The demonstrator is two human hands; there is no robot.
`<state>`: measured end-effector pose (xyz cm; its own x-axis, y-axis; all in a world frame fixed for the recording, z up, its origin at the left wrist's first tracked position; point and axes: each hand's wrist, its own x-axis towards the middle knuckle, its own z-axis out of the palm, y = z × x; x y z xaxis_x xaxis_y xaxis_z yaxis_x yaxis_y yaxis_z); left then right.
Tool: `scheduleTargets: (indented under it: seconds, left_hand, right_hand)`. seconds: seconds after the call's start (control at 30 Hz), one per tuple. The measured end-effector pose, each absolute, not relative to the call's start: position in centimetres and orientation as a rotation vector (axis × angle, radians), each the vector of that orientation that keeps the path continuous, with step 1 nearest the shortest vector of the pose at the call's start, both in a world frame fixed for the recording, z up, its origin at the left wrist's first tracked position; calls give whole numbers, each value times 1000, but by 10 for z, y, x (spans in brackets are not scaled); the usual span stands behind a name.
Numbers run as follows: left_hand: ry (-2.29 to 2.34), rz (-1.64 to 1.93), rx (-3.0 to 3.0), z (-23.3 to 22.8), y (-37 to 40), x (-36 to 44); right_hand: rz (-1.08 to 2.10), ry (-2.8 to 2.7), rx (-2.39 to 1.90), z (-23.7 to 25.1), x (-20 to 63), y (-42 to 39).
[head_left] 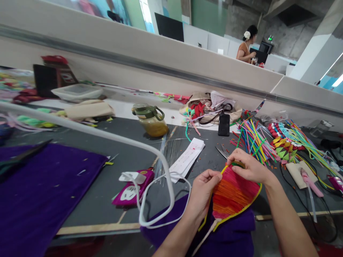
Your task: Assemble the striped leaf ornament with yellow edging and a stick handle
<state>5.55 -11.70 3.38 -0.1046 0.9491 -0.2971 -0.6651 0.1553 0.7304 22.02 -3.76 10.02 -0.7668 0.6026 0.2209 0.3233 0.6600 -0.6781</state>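
A fan-shaped piece, wound in red and orange strands, is held over purple cloth. Its pale stem points down toward me. A thin yellow strip runs along its edge, with a loose end hanging at the left. My left hand is closed, thumb and forefinger pinching the yellow strip at the upper left edge. At the top, my right hand grips the rim between thumb and fingers, where a bit of green shows.
A hot glue gun rests on a pale pad at right, its cord nearby. Behind lie colourful sticks, a phone and scissors. A white tube arches across the left, near a jug. Another person sits beyond the partition.
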Motion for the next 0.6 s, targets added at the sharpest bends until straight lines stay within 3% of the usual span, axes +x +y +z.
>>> scheduleTargets:
  seconds: [0.6]
  left_hand:
    - [934, 1424, 422, 29, -115, 56]
  right_hand:
    - [846, -2474, -731, 96, 220, -38]
